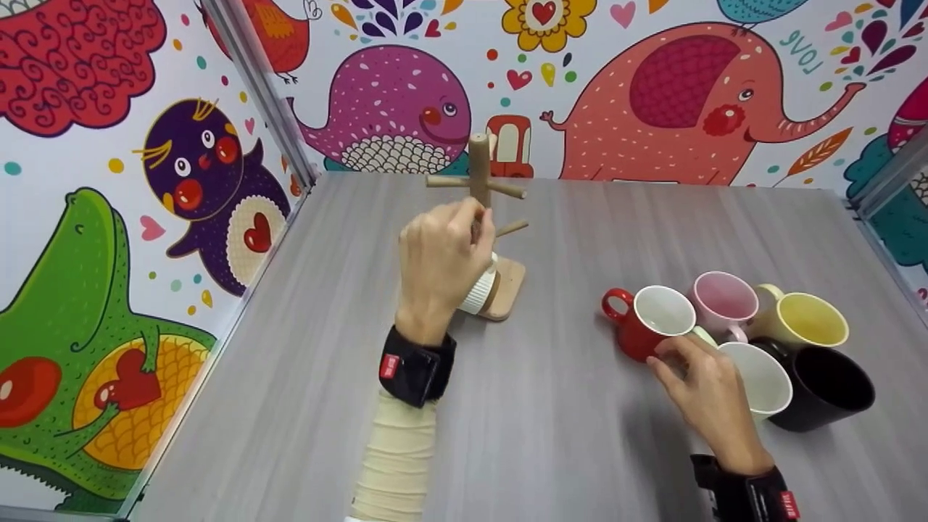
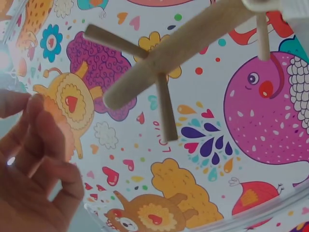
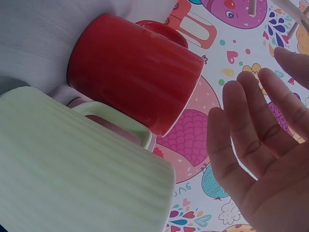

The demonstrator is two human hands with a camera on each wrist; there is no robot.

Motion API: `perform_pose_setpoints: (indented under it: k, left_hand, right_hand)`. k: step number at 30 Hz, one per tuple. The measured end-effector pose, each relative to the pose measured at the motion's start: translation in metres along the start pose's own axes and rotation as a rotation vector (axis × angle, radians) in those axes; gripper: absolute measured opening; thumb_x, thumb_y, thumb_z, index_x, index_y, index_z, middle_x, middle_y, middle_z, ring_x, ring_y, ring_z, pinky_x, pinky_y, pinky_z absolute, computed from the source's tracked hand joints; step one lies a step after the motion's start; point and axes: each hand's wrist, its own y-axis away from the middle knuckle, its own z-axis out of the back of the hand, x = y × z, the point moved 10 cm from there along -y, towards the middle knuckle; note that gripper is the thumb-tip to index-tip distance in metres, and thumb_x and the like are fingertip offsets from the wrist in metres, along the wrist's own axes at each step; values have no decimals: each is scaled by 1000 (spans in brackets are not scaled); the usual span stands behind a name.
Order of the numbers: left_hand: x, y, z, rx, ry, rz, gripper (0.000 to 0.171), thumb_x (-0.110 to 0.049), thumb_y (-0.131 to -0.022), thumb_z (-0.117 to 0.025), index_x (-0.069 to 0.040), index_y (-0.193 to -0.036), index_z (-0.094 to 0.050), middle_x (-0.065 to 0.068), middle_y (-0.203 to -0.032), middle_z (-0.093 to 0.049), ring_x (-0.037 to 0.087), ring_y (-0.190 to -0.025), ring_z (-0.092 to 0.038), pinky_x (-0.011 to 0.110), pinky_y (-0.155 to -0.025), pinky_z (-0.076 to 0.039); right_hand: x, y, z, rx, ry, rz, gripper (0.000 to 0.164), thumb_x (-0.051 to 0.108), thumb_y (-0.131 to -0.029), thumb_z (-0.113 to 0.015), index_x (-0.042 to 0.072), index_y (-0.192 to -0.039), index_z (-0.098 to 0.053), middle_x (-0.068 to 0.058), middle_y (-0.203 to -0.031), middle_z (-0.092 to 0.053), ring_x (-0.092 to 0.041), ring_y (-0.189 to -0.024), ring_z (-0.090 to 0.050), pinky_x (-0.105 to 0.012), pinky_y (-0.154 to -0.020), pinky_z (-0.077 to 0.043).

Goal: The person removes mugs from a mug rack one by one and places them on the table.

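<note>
My left hand point(image 1: 446, 261) is beside a wooden mug tree point(image 1: 479, 163), fingers loosely bent and holding nothing, as the left wrist view shows. A white ribbed mug point(image 1: 478, 293) is low on the mug tree, partly hidden behind that hand; its edge shows at the top right of the left wrist view. Over the pale green ribbed mug point(image 3: 82, 169) and near the red mug point(image 3: 135, 72), my right hand point(image 1: 707, 395) has relaxed, spread fingers with nothing between them. The red mug's handle points left toward the mug tree.
Right of the red mug stand a pink mug point(image 1: 723, 301), a yellow mug point(image 1: 808, 322) and a black mug point(image 1: 826, 391), close together. The grey table point(image 1: 312, 406) is bordered by cartoon-printed panels point(image 1: 507, 94) at the back and sides.
</note>
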Motion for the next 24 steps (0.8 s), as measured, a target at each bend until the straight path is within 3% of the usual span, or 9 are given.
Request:
perform_pose_setpoints:
  k: [7, 12, 19, 24]
  left_hand:
    - [-10, 28, -23, 40, -105, -56, 15, -12, -89, -71, -6, -75, -65, 3, -62, -60, 22, -49, -54, 36, -46, -45]
    - [-1, 46, -44, 78, -141, -26, 18, -11, -86, -72, -7, -71, -64, 3, -62, -60, 22, -48, -57, 37, -44, -47]
    - [6, 53, -54, 81, -166, -1, 16, -11, -85, -72, -6, -72, -66, 3, -61, -60, 23, -48, -59, 38, -43, -47]
    - [15, 62, -68, 78, -146, 77, 17, -11, -87, -72, -6, -72, -66, 5, -65, -63, 26, -49, -60, 41, -43, -48]
  right_hand:
    - [0, 0, 0, 1, 6, 2, 23, -7, -71, -84, 7, -81, -70, 1, -78, -64, -19, -71, -57, -24, -69, -40]
    - [1, 1, 0, 4, 8, 3, 23, -7, -72, -84, 9, -81, -70, 2, -78, -64, -18, -71, -57, -24, -68, -39]
    - [1, 1, 0, 0, 7, 5, 24, -7, -71, -84, 9, -80, -70, 2, -78, -64, -18, -71, -57, -24, -68, -40]
    - [0, 2, 0, 1, 3, -4, 23, -6, -71, -84, 9, -80, -70, 2, -79, -64, -18, -72, -58, -23, -69, -40]
